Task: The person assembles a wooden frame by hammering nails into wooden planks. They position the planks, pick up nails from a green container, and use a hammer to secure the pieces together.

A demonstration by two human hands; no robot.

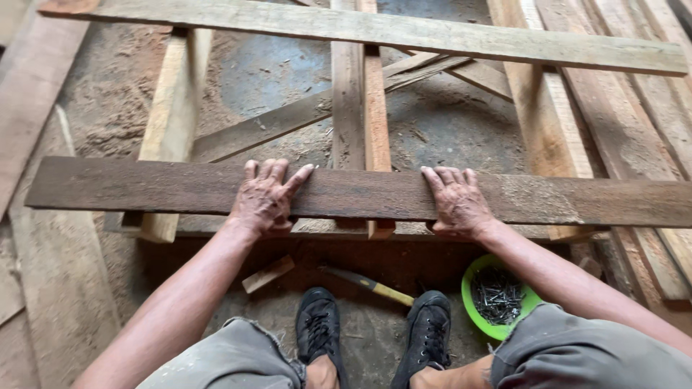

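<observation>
Both hands lie flat on a dark plank (pixel 360 193) that runs across the middle of the frame from the left edge to the right edge. The left hand (pixel 265 198) rests just left of centre, palm down, fingers stretched over the plank's top face and slightly spread, the thumb hooked under the near edge. The right hand (pixel 455 202) rests just right of centre in the same way, fingers laid together and pointing toward the top of the frame. Neither hand closes around anything; both press on the wood.

The plank sits crosswise on three pale rails (pixel 173 108) that run up the frame, and a lighter board (pixel 375 30) crosses them near the top. Sawdust covers the floor (pixel 108 86) at upper left.

At the bottom of the frame, two black shoes (pixel 375 335) stand side by side. A hammer (pixel 371 286) with a yellow handle lies just above them, a small wood block (pixel 267 274) to its left, and a green bowl (pixel 481 325) of nails to the lower right, close under the right forearm.
</observation>
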